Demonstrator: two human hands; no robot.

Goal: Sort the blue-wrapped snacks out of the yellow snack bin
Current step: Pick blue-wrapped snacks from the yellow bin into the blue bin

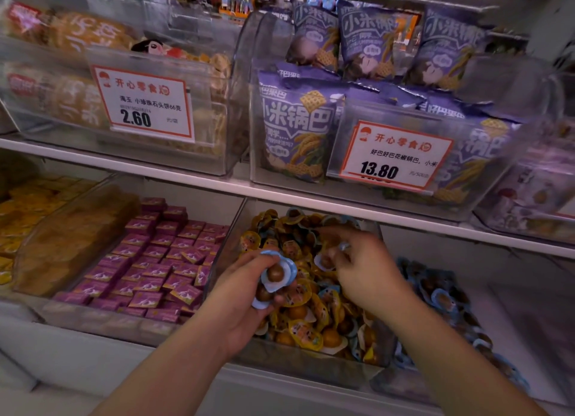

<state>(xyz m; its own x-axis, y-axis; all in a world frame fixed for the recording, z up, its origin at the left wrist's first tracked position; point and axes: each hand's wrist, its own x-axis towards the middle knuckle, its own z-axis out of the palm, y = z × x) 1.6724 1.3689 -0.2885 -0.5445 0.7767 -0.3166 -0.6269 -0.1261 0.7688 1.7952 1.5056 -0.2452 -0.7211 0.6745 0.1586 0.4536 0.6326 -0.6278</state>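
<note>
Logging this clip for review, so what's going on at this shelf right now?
A person is sorting a clear bin of yellow-wrapped round snacks. The left hand holds a few blue-wrapped snacks already gathered, while the right hand reaches into the pile, pinching another wrapper. A bin of blue-wrapped snacks sits to the right.

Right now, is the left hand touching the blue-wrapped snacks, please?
Touching: the head view shows the left hand with fingers curled around several blue-wrapped snacks.
</note>
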